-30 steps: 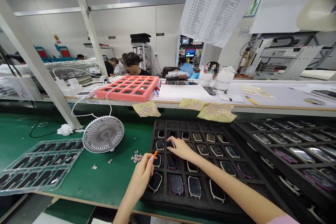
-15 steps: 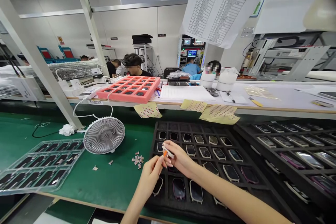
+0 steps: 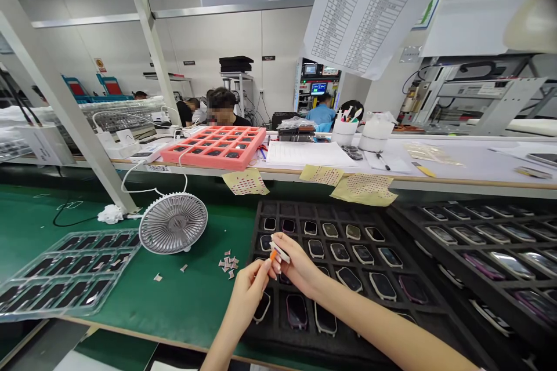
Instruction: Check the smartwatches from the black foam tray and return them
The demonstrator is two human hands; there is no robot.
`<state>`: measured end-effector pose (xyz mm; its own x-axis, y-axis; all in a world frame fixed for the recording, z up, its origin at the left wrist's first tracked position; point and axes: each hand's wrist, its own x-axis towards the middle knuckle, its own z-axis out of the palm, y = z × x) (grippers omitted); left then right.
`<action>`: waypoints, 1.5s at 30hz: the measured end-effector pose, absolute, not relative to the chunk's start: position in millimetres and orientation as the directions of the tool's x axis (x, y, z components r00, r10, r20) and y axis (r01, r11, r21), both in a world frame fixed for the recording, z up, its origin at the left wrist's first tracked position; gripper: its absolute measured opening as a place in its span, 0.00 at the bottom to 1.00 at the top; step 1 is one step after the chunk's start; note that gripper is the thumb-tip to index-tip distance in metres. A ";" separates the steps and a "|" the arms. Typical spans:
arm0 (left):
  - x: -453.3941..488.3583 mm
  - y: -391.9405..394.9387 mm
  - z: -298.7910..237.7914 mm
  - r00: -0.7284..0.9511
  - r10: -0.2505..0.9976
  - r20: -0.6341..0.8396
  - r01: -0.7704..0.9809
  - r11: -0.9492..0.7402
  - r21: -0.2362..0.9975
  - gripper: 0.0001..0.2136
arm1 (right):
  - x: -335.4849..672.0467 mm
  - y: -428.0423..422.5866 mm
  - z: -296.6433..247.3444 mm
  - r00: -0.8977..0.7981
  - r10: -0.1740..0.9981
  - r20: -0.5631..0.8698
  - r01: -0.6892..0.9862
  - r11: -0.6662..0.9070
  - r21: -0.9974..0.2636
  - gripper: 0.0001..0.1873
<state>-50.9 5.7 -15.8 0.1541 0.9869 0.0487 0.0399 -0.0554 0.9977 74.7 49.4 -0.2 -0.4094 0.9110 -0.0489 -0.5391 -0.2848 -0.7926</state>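
Tilted pale watch case (image 3: pixel 282 253) — held above the black foam tray (image 3: pixel 304 345), small orange tool (image 3: pixel 273 255) — partly hidden, just beside it

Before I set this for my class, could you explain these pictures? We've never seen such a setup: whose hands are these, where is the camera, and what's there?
There is no machine doing the handling: these are a person's bare hands, filmed by one camera worn on the head, looking forward and down. The left hand pinches a small orange item; the right hand holds a small pale-edged piece against it. What exactly they are is too small to tell. Below is a black foam tray of watch-like cases. On the green bench are a fan, loose little pieces and a clear tray of dark parts.
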 end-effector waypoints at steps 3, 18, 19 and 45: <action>-51.7 5.7 -14.8 0.161 0.986 0.045 0.056 -0.055 0.997 0.22 | 75.4 48.9 -0.3 -0.406 0.913 -0.035 -0.531 -0.267 -0.804 0.17; -46.8 1.4 -11.2 0.148 0.989 0.029 -0.140 -0.008 0.990 0.24 | 72.5 40.6 11.8 -0.511 0.859 -0.029 -0.567 -0.361 -0.741 0.16; -46.1 0.5 -12.8 0.136 0.990 0.036 -0.152 -0.015 0.988 0.23 | 72.3 40.4 12.6 -0.511 0.859 -0.038 -0.569 -0.371 -0.734 0.16; -68.5 12.1 2.0 -0.068 0.998 0.006 -0.091 -0.013 0.996 0.21 | 85.0 63.3 -0.9 -0.223 0.962 0.159 -0.149 0.128 -0.981 0.14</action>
